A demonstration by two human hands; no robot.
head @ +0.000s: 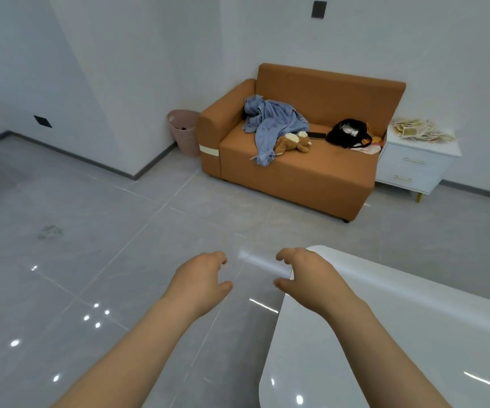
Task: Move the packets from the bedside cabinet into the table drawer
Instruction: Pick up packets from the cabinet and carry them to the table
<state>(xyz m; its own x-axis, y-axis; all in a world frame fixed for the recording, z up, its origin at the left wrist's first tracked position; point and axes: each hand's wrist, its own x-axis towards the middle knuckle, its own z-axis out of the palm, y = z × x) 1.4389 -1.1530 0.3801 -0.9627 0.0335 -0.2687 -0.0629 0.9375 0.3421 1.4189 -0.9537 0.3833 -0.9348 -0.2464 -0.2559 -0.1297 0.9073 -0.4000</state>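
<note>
A heap of pale yellowish packets (422,130) lies on top of the white bedside cabinet (414,169), far across the room to the right of the sofa. The cabinet has two shut drawers with gold handles. A glossy white table (414,334) fills the lower right; its drawer is out of sight. My left hand (201,279) hovers over the floor with fingers curled apart and empty. My right hand (305,276) hangs over the table's rounded corner, also empty with fingers apart. Both hands are far from the packets.
An orange sofa (296,172) stands between me and the cabinet, carrying a blue cloth (270,125), a plush toy (292,142), a phone and a black bag (348,133). A pink basket (183,131) sits at the sofa's left. Shiny grey floor tiles (120,245) stretch ahead.
</note>
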